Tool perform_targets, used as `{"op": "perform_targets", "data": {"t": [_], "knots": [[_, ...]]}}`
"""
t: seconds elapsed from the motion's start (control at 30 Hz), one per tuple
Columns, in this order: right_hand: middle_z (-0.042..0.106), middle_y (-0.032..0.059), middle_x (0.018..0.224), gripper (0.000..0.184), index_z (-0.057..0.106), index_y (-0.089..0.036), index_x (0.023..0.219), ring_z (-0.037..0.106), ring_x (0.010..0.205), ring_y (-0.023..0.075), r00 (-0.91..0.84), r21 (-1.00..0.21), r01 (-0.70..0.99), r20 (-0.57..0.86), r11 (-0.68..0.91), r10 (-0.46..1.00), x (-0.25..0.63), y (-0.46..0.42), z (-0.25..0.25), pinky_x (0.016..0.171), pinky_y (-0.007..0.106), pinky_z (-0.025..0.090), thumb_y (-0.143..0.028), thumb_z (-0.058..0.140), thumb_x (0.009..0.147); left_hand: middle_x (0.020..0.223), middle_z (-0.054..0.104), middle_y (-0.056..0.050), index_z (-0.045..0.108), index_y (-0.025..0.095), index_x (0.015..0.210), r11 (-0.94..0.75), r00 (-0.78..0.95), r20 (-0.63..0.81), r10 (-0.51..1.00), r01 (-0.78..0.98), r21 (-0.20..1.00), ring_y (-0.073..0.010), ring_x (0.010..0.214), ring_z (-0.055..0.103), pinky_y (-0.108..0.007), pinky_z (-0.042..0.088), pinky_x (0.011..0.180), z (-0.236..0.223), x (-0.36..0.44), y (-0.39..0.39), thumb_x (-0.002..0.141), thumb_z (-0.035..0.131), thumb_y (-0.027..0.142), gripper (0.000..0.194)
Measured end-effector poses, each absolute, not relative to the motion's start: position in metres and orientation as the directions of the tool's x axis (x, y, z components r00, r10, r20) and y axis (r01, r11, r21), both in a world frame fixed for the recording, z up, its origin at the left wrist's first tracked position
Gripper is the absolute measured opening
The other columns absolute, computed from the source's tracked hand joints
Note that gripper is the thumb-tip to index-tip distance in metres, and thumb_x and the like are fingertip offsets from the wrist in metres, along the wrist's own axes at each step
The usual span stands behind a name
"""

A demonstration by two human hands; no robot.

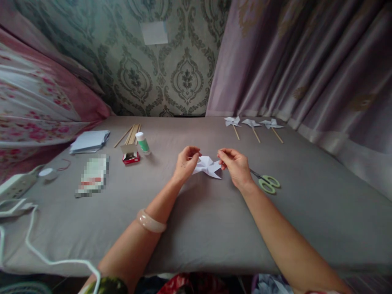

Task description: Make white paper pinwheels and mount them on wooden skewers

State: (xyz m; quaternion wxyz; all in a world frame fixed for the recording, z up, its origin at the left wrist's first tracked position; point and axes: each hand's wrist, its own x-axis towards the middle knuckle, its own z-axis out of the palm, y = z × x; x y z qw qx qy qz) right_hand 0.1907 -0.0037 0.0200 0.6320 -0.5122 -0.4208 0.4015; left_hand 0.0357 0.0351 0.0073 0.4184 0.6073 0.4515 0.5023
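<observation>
A white paper pinwheel (207,164) with folded blades is between my two hands, just above or on the grey cloth. My left hand (186,164) is closed at its left side, thumb and fingers pinching a blade, partly hiding it. My right hand (235,166) is at the pinwheel's right tip with thumb and fingertips pinched together. Whatever is between those fingertips is too small to make out. Just right of that hand lie scissors (268,183) with green handles, their blades partly hidden behind it.
Three pinwheels on sticks (251,124) lie at the back right. On the left are a paper stack (89,141), wooden sticks (132,134), a glue stick (143,143), a small red box (130,157), a blurred packet (93,175), a power strip (18,183) and a white cable (55,261).
</observation>
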Motion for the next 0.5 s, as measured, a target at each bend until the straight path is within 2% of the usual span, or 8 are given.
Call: {"op": "perform_targets", "data": {"t": [0.1, 0.2, 0.37, 0.5], "knots": [[0.063, 0.0, 0.07, 0.036, 0.06, -0.017, 0.079, 0.052, 0.052, 0.0085, 0.353, -0.985, -0.103, 0.096, 0.141, 0.931, 0.201, 0.001, 0.02, 0.041, 0.02, 0.037, -0.044, 0.074, 0.059, 0.088, 0.068, -0.008, 0.065, 0.014, 0.09, -0.207, 0.053, 0.205, 0.977, 0.442, 0.873, -0.0168, 0.077, 0.06, -0.029, 0.046, 0.072, 0.0, 0.028, 0.044, 0.076, 0.052, 0.021, 0.02], [0.064, 0.0002, 0.07, 0.035, 0.059, -0.017, 0.079, 0.052, 0.052, 0.0083, 0.353, -0.989, -0.095, 0.076, 0.117, 0.933, 0.205, 0.004, 0.017, 0.041, 0.02, 0.037, -0.043, 0.072, 0.059, 0.084, 0.069, -0.009, 0.069, 0.014, 0.087, -0.171, 0.114, 0.128, 0.985, 0.629, 0.758, -0.0193, 0.077, 0.06, -0.031, 0.047, 0.073, -0.003, 0.026, 0.049, 0.077, 0.055, 0.025, 0.02], [0.065, 0.0005, 0.071, 0.031, 0.058, -0.017, 0.077, 0.053, 0.052, 0.0083, 0.318, -0.993, -0.084, 0.058, 0.089, 0.946, 0.202, 0.004, 0.013, 0.041, 0.019, 0.037, -0.04, 0.071, 0.059, 0.091, 0.067, -0.013, 0.073, 0.017, 0.082, -0.209, 0.192, 0.094, 0.977, 0.771, 0.602, -0.0256, 0.09, 0.058, -0.037, 0.043, 0.084, -0.001, 0.033, 0.046, 0.076, 0.06, 0.036, 0.024], [0.065, 0.0006, 0.071, 0.029, 0.058, -0.017, 0.078, 0.054, 0.052, 0.0084, 0.3, -0.995, -0.049, 0.063, 0.081, 0.952, 0.2, 0.004, 0.013, 0.044, 0.02, 0.038, -0.038, 0.069, 0.061, 0.1, 0.065, -0.014, 0.074, 0.019, 0.083, -0.176, 0.165, 0.07, 0.984, 0.812, 0.557, -0.0292, 0.098, 0.055, -0.041, 0.041, 0.087, 0.001, 0.039, 0.043, 0.075, 0.062, 0.037, 0.023]]}}
